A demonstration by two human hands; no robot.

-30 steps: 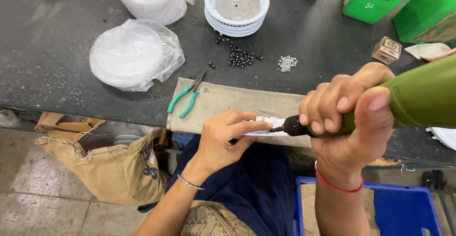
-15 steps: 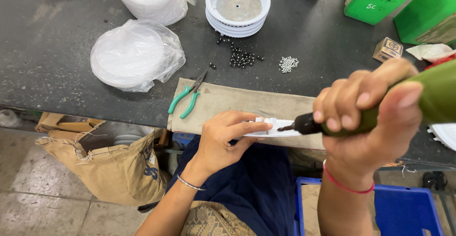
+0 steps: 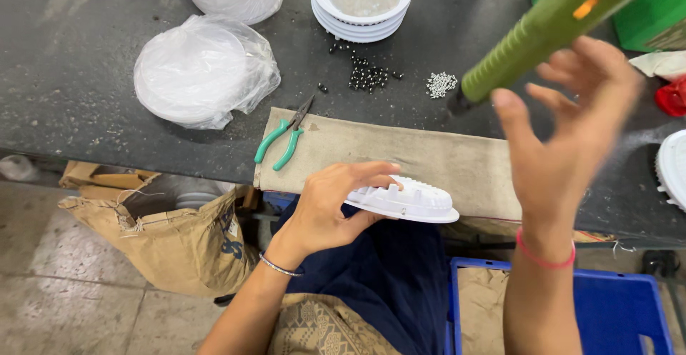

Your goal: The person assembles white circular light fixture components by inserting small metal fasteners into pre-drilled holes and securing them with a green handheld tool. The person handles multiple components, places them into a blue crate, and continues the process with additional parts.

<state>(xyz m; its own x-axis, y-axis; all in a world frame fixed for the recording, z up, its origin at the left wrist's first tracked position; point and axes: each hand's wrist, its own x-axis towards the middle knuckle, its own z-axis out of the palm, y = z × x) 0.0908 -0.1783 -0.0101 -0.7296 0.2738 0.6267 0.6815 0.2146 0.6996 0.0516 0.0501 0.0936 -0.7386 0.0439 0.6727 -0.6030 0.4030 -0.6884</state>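
Now left hand (image 3: 336,208) clamps white ribbed plastic disc (image 3: 407,201) at bench's near edge, over cloth pad (image 3: 429,158). Right hand (image 3: 572,123), fingers spread, lifted beside green power screwdriver (image 3: 543,26). Bagged white discs (image 3: 204,69) lie far left.

Head camera, looking down, close workbench (image 3: 86,76)
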